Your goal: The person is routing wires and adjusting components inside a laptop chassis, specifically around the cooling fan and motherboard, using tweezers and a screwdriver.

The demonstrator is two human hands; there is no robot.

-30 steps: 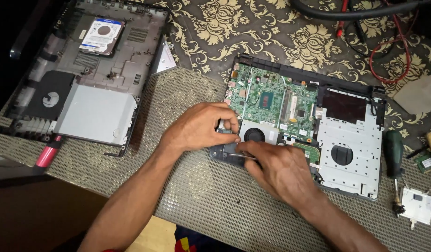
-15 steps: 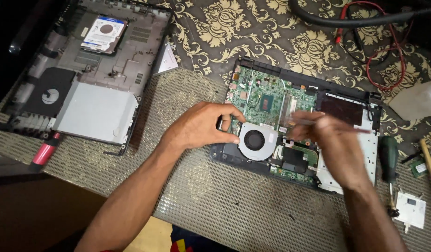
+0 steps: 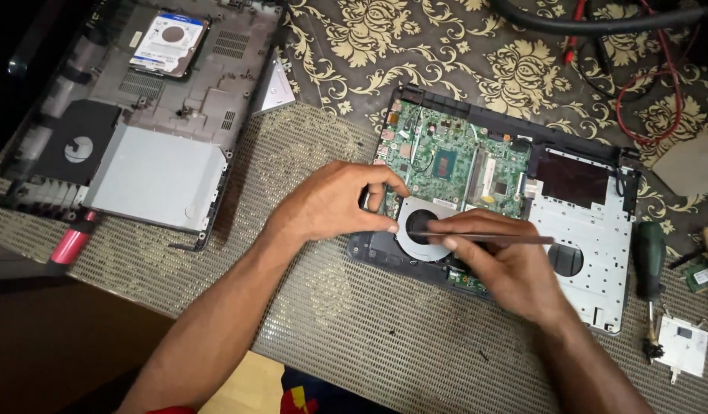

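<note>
An opened laptop base (image 3: pixel 576 253) lies on the mat with its green circuit board (image 3: pixel 454 165) and round cooling fan (image 3: pixel 424 227) exposed. My left hand (image 3: pixel 335 203) rests on the left edge of the base, thumb and fingers pinching at the fan's rim. My right hand (image 3: pixel 511 264) holds a thin metal tool (image 3: pixel 484 238) lying almost level, its tip over the fan's middle. The lower part of the board is hidden under my right hand.
A second laptop shell (image 3: pixel 131 130) with a hard drive (image 3: pixel 168 42) sits at upper left. A pink-handled tool (image 3: pixel 72 244) lies by it. A green-handled screwdriver (image 3: pixel 649 264) and small white part (image 3: pixel 682 345) lie at right. Black and red cables (image 3: pixel 638 69) run across the patterned cloth behind.
My right hand went from the fan's lower edge out to the right, came back holding the thin metal tool, and now lays it over the fan. My left hand stayed at the fan.
</note>
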